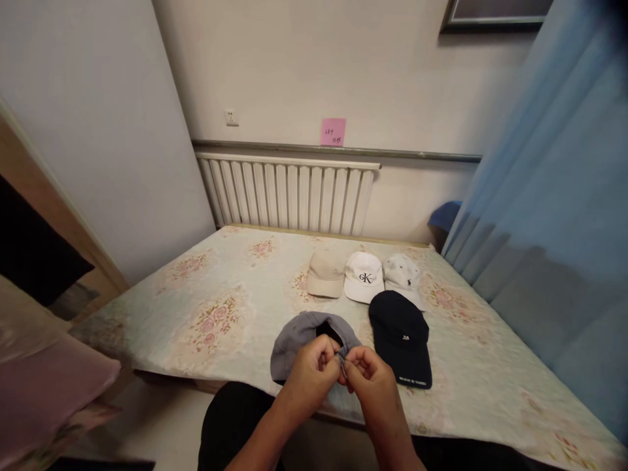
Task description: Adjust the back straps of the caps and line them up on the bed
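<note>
A grey baseball cap (294, 337) is held close to me at the bed's near edge, its back opening facing up and toward me. Both hands meet at its rear adjusting strap (342, 361). My left hand (314, 363) pinches the strap from the left, fingers curled. From the right, my right hand (367, 369) pinches the strap's end between thumb and fingers. The fingertips hide most of the buckle area. Just right of my right hand lies a navy cap (400, 333), brim toward me, with a small white emblem and lettering on the brim.
Behind the navy cap, a beige cap (326, 275), a white cap with black letters (364, 277) and an off-white cap (402, 278) sit in a row on the floral bedsheet (265, 288). A radiator (294, 193) stands beyond; a blue curtain (554, 229) hangs along the right.
</note>
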`<state>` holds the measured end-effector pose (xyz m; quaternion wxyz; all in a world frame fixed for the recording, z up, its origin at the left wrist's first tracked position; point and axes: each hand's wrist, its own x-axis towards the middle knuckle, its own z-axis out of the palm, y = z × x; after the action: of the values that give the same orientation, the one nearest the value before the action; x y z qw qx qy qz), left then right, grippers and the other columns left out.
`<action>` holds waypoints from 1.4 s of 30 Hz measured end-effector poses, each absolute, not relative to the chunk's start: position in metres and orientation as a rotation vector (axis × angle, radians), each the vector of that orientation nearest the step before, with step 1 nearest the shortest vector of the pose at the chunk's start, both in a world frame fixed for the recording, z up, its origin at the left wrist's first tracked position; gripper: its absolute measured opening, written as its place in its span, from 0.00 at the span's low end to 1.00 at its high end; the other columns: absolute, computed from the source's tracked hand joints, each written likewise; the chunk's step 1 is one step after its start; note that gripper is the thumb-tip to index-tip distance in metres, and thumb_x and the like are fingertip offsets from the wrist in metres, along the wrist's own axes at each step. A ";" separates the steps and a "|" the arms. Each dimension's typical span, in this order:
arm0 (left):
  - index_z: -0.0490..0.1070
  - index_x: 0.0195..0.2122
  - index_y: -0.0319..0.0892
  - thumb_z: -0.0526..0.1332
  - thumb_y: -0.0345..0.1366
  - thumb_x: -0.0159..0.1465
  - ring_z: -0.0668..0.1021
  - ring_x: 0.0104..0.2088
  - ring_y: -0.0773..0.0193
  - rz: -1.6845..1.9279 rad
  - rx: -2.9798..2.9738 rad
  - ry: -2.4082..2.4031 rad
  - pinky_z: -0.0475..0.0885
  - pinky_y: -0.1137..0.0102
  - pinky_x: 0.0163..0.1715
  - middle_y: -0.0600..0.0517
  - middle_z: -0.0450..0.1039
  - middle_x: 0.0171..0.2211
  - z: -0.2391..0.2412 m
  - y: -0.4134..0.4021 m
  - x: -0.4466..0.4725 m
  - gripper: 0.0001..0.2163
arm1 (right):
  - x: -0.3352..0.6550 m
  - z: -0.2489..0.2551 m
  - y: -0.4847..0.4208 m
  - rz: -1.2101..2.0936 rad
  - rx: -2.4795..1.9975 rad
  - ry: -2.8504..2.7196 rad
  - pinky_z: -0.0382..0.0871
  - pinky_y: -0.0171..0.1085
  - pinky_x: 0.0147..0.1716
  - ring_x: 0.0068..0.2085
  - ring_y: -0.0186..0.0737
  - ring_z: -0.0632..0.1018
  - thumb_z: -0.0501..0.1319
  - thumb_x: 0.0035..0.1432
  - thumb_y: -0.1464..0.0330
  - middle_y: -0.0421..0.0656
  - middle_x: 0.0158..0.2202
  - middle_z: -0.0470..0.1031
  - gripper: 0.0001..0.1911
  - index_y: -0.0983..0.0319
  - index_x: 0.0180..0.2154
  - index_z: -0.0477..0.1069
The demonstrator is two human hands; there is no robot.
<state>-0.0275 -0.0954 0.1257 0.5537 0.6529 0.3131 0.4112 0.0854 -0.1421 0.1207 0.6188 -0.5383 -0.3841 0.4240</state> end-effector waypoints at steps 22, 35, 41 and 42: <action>0.53 0.22 0.43 0.54 0.29 0.54 0.70 0.22 0.71 0.968 1.606 0.841 0.67 0.74 0.22 0.55 0.64 0.27 0.123 -0.099 -0.028 0.08 | 0.088 0.125 -0.144 0.930 -1.388 -1.100 0.63 0.34 0.24 0.24 0.37 0.71 0.58 0.50 0.66 0.38 0.20 0.69 0.05 0.61 0.25 0.65; 0.60 0.26 0.42 0.56 0.28 0.54 0.72 0.31 0.67 0.917 1.626 0.814 0.65 0.74 0.30 0.52 0.70 0.31 0.128 -0.102 -0.036 0.05 | 0.089 0.120 -0.148 0.344 -1.710 -1.470 0.58 0.33 0.23 0.21 0.34 0.66 0.54 0.48 0.72 0.36 0.19 0.63 0.04 0.59 0.24 0.62; 0.61 0.28 0.42 0.56 0.28 0.56 0.73 0.34 0.66 0.900 1.576 0.744 0.66 0.73 0.32 0.51 0.70 0.35 0.126 -0.103 -0.037 0.03 | 0.091 0.120 -0.151 0.292 -1.752 -1.504 0.58 0.33 0.23 0.23 0.35 0.68 0.54 0.49 0.71 0.37 0.20 0.66 0.04 0.59 0.24 0.62; 0.61 0.28 0.42 0.56 0.28 0.56 0.73 0.34 0.66 0.912 1.559 0.752 0.66 0.73 0.32 0.50 0.71 0.35 0.125 -0.103 -0.037 0.03 | 0.091 0.121 -0.151 0.287 -1.757 -1.513 0.58 0.33 0.23 0.23 0.35 0.68 0.54 0.50 0.71 0.37 0.20 0.66 0.04 0.58 0.24 0.61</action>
<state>-0.0367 -0.1029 0.1253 0.5585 0.6611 0.3187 0.3866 0.0905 -0.1514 0.1206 0.3919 -0.6920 -0.5956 0.1130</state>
